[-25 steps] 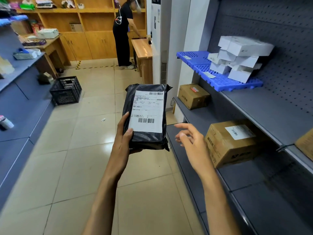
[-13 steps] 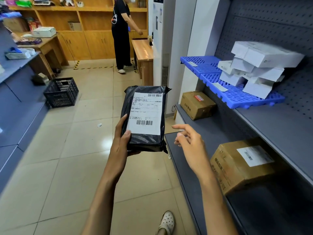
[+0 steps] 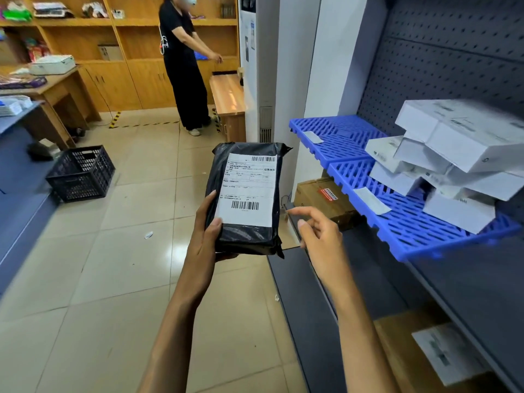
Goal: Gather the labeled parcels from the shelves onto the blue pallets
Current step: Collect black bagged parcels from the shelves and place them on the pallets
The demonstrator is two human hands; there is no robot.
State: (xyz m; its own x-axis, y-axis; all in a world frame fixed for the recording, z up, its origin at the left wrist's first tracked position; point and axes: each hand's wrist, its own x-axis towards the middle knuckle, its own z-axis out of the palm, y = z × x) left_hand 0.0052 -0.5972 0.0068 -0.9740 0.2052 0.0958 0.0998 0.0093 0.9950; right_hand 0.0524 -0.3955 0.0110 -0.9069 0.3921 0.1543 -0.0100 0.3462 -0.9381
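Observation:
My left hand (image 3: 204,239) grips a black plastic parcel (image 3: 246,236) with a white barcode label, holding it upright in front of me. My right hand (image 3: 319,235) hovers just right of the parcel, fingers loosely spread, holding nothing. Two blue pallets (image 3: 408,225) lie on the grey shelf at the right, and several white labeled boxes (image 3: 465,146) are piled on the nearer one. A brown labeled carton (image 3: 326,198) sits on the lower shelf beyond my right hand. Another labeled carton (image 3: 425,355) lies on the lower shelf at bottom right.
A black plastic crate (image 3: 82,173) stands on the tiled floor at the left beside grey shelving (image 3: 19,177). A person in black (image 3: 184,72) stands at the back by a wooden bench (image 3: 229,97) and wooden cabinets. The aisle floor lies between the shelves.
I have moved forward along the aisle; the blue pallets and white boxes are closer and larger. My left hand keeps the parcel, and my right hand stays beside it.

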